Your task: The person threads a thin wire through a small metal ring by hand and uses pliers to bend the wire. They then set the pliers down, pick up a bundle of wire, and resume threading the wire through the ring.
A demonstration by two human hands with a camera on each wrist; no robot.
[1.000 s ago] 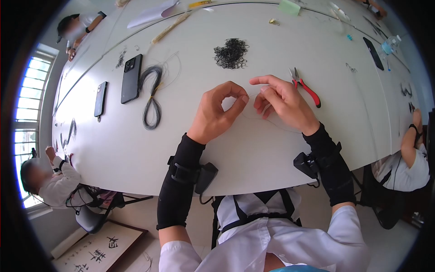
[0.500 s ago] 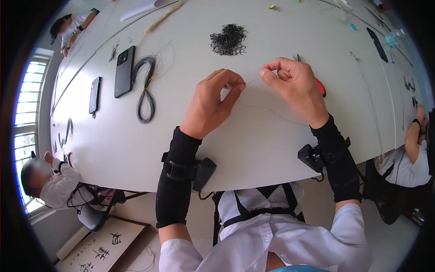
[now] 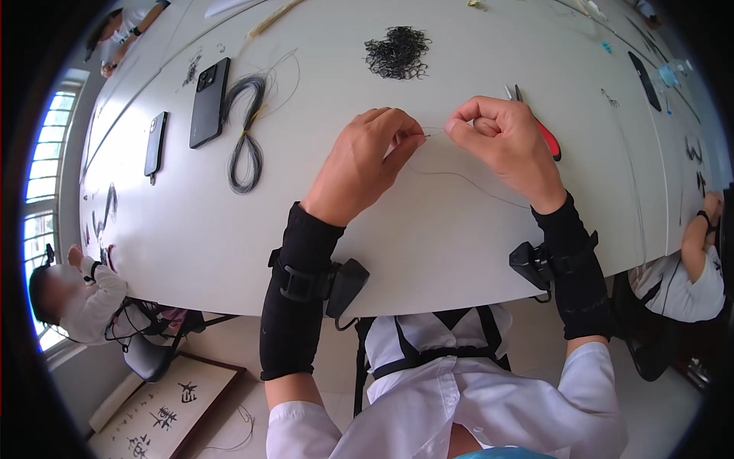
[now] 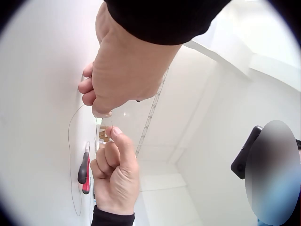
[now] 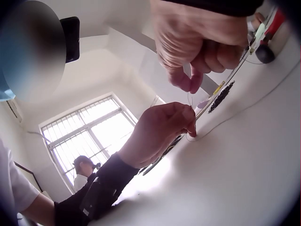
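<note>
In the head view my left hand (image 3: 359, 157) pinches a thin fishing line (image 3: 474, 182) between thumb and index finger, with the small dark tip of what looks like a fish hook (image 3: 427, 135) at the fingertips. Just to its right, my right hand (image 3: 505, 145) pinches the line's short end, its other fingers curled in. A short thin stretch of line spans the gap between both hands, also seen in the right wrist view. The longer part of the line curves over the table toward the right wrist. Most of the hook is hidden by the left fingers.
A pile of small black hooks (image 3: 397, 53) lies beyond the hands. Red-handled pliers (image 3: 549, 141) are partly behind the right hand. To the left are a tied bundle of grey line (image 3: 247, 153), a large phone (image 3: 209, 103) and a smaller phone (image 3: 156, 145). Other people sit around the table.
My right hand's spread fingers have curled and now pinch the line end near the left fingertips. The left hand keeps its pinch, and the dark tip shows more clearly.
</note>
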